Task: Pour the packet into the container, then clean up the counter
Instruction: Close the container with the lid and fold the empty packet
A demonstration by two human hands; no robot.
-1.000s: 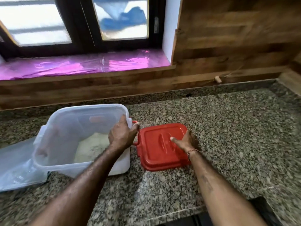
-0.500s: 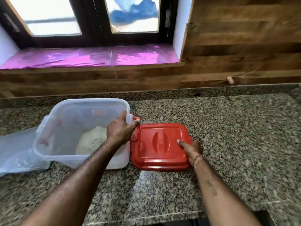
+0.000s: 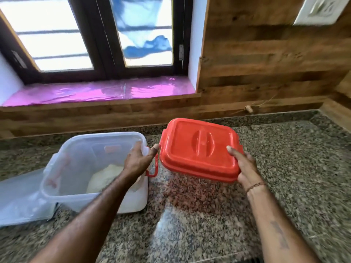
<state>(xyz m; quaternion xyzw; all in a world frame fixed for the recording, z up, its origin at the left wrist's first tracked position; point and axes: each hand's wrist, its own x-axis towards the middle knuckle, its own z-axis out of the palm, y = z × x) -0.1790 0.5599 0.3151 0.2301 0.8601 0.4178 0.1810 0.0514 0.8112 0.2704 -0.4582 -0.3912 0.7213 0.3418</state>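
A clear plastic container [image 3: 76, 149] with white powder [image 3: 106, 177] in its bottom stands on the granite counter [image 3: 284, 168] at the left. My left hand [image 3: 138, 160] grips its right rim, next to a red side latch [image 3: 152, 171]. The red lid [image 3: 199, 149] is lifted off the counter and tilted, to the right of the container. My right hand [image 3: 243, 166] holds the lid by its right near corner, thumb on top and fingers under the edge. A limp clear plastic packet [image 3: 20, 196] lies flat on the counter against the container's left side.
A wooden backsplash [image 3: 266, 82] and a window sill with pink film [image 3: 98, 90] run behind the counter. A small cork-like piece [image 3: 248, 109] sits on the back ledge. A white switch plate [image 3: 321, 10] hangs at the top right. The counter's front edge is just below my forearms.
My right hand has taken hold of the red lid and raised it off the counter, tilting it. My left hand has stayed on the container's rim.
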